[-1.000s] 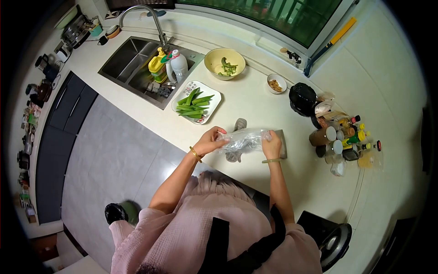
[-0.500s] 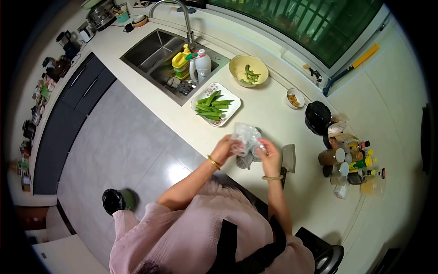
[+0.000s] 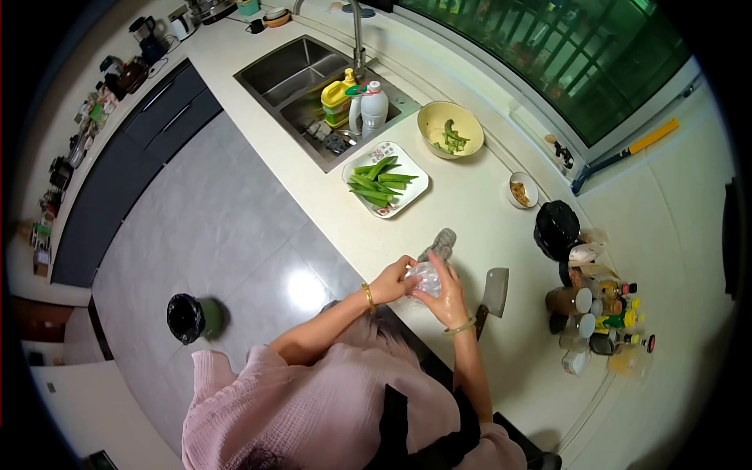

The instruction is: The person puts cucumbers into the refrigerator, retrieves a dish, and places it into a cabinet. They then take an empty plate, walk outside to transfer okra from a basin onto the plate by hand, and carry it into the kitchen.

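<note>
Both my hands hold a clear, crumpled plastic bag (image 3: 424, 277) over the counter's front edge. My left hand (image 3: 394, 280) grips it from the left, fingers bent around it. My right hand (image 3: 446, 296) closes on it from the right. Just beyond my fingers a grey cloth (image 3: 443, 243) lies bunched on the counter, partly hidden by my right hand. A cleaver (image 3: 495, 293) lies to the right of my right hand. Farther off, a square white plate (image 3: 415, 190) bears several green okra pods (image 3: 379, 180).
A yellow bowl (image 3: 470, 121) with green pieces stands behind the plate, near a small white bowl (image 3: 531, 185). Bottles and jars (image 3: 607, 317) crowd the right side. The sink (image 3: 286, 66) holds a yellow bottle (image 3: 337, 100) and a white jug (image 3: 374, 110). A lined bin (image 3: 205, 317) stands on the floor.
My hands have come closer together and the bag is gathered into a smaller bunch between them. More of the grey cloth shows beyond them. The whole view has shifted slightly.
</note>
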`<state>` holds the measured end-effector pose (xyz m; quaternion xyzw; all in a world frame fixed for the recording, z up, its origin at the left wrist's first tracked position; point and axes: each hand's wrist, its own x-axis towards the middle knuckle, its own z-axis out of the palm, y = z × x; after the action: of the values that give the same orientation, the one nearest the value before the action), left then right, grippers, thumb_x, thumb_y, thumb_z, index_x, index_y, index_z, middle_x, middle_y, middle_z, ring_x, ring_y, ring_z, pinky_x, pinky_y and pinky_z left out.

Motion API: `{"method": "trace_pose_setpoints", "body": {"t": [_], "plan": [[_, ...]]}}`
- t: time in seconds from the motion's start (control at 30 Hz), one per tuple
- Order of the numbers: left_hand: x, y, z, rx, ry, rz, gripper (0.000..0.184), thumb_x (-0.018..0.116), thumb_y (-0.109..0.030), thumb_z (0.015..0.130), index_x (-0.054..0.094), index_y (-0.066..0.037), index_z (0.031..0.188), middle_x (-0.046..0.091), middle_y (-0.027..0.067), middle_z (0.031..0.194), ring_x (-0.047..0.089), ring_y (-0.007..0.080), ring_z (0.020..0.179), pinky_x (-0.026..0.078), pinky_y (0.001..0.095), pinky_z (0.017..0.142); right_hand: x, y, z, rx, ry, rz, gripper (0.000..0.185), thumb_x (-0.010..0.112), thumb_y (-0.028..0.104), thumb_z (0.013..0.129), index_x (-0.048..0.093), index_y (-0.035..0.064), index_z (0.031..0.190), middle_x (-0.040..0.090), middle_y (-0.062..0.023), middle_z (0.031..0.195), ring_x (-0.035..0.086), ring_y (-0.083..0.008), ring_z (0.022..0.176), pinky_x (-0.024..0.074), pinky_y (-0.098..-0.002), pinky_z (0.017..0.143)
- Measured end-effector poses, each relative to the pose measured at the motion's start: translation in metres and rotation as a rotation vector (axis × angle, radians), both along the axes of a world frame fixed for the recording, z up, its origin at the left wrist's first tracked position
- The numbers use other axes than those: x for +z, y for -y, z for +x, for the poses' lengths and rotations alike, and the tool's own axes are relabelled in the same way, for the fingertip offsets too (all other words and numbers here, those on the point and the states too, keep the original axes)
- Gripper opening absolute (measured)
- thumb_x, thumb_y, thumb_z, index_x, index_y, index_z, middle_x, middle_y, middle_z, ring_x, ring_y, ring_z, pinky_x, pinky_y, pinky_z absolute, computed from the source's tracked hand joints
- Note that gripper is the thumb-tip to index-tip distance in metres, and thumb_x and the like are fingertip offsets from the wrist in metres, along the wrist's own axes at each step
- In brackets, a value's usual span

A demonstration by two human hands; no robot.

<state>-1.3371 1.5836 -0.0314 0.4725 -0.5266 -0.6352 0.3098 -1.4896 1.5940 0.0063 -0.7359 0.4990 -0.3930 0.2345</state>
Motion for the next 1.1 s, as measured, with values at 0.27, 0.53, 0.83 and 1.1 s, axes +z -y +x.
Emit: {"method": "trace_pose_setpoints", "body": {"t": [0.27, 0.53, 0.83, 1.1], "plan": [[-0.009, -0.024, 0.028, 0.263, -0.240, 0.323, 0.014, 0.064, -0.014, 0.075, 0.058, -0.004, 0.083, 0.057, -0.0012, 0.070, 0.050, 0.0036, 0.057, 0.038, 0.0161, 0.048, -0.027, 0.004, -0.003, 0.132, 0.671, 0.874, 0.033, 0.060, -0.001, 0.070, 0.053, 0.0006, 0.102, 0.056, -0.0025, 0.077, 0.047, -0.0040, 0.055, 0.0346, -0.0170, 0.044], [-0.002, -0.036, 0.090, 0.644, -0.421, 0.312, 0.012, 0.059, -0.016, 0.079, 0.057, -0.004, 0.079, 0.058, 0.0015, 0.067, 0.054, 0.0075, 0.056, 0.042, 0.0176, 0.049, -0.037, 0.020, 0.034, 0.165, 0.737, 0.851, 0.031, 0.051, -0.008, 0.075, 0.048, -0.0004, 0.105, 0.057, -0.0075, 0.096, 0.055, -0.0126, 0.084, 0.0445, -0.0224, 0.070], [-0.008, -0.066, 0.194, 1.046, -0.296, 0.063, 0.015, 0.062, -0.017, 0.077, 0.053, -0.005, 0.076, 0.054, -0.0003, 0.061, 0.051, 0.0070, 0.050, 0.035, 0.0179, 0.043, -0.011, 0.011, 0.145, 0.189, 0.410, 0.709, 0.050, 0.071, 0.004, 0.061, 0.047, 0.0026, 0.105, 0.050, -0.0077, 0.107, 0.047, -0.0171, 0.098, 0.0424, -0.0292, 0.075], [0.002, -0.123, 0.311, 1.356, -0.148, -0.028, 0.020, 0.063, -0.023, 0.076, 0.053, -0.006, 0.079, 0.051, -0.0011, 0.060, 0.049, 0.0065, 0.051, 0.034, 0.0173, 0.043, 0.033, -0.046, 0.322, 0.623, -0.074, -0.148, 0.052, 0.074, 0.012, 0.056, 0.050, 0.0048, 0.101, 0.049, -0.0079, 0.098, 0.049, -0.0177, 0.088, 0.0410, -0.0295, 0.069]]}}
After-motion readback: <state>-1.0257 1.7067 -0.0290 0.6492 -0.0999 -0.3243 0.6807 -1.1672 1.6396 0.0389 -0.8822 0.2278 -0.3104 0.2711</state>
